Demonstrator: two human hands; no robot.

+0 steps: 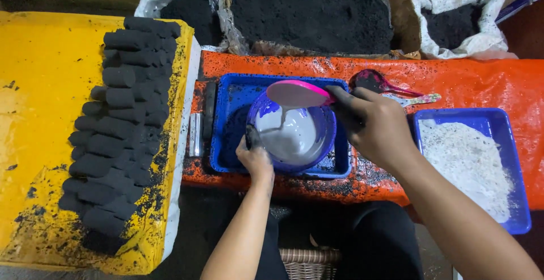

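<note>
Purple bowl (pixel 294 135) of grey liquid, tilted inside a blue tray (pixel 238 90) holding black powder; left hand (pixel 255 158) pinches its rim. Right hand (pixel 371 124) grips a pink scoop (pixel 297 93) above it. Second blue tray (pixel 493 122): white powder.

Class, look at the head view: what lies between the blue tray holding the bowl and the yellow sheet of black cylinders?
A metal tube and a black stick, side by side on the orange sheet.
</note>
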